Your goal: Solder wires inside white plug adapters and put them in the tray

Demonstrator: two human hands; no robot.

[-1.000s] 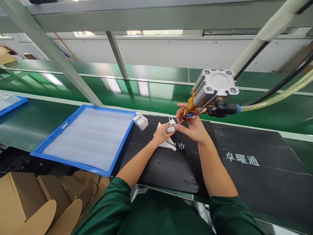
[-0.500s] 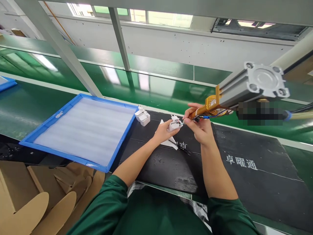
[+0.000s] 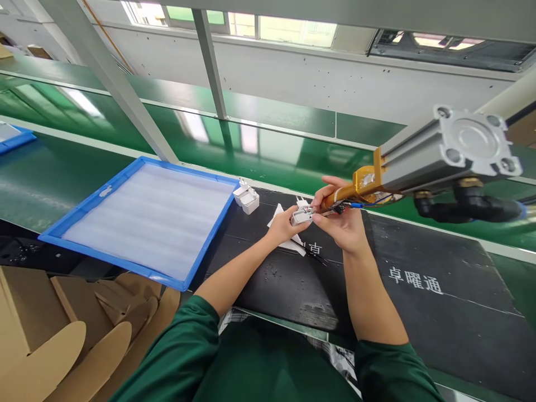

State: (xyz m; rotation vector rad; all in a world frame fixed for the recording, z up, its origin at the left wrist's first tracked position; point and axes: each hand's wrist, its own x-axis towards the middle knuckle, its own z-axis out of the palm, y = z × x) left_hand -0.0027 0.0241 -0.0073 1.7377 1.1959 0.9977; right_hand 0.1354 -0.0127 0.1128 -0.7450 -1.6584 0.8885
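My left hand [image 3: 285,224] is closed on a white plug charger housing [image 3: 300,214], its open side facing up with small parts inside. My right hand [image 3: 341,223] is closed round the narrow front of a tool with a silver air cylinder [image 3: 448,148] and a gold-coloured nozzle [image 3: 343,194]. The nozzle's tip is at the housing's right end; whether it touches is hard to make out. Below my left hand lie a white sheet [image 3: 293,244] and a thin black tool [image 3: 310,254]. Further left stand white plug housings [image 3: 247,196].
A blue-rimmed tray [image 3: 190,273] with a white liner lies left of the black mat [image 3: 285,285]. Brown cardboard [image 3: 62,357] stands at lower left. Behind the mat runs a green conveyor surface [image 3: 285,151]; grey frame posts [image 3: 125,95] rise at its near side.
The nozzle tip has moved left, down to the charger housing, while the cylinder end has swung right. The housing has tilted slightly in my left hand. The view has shifted a little.
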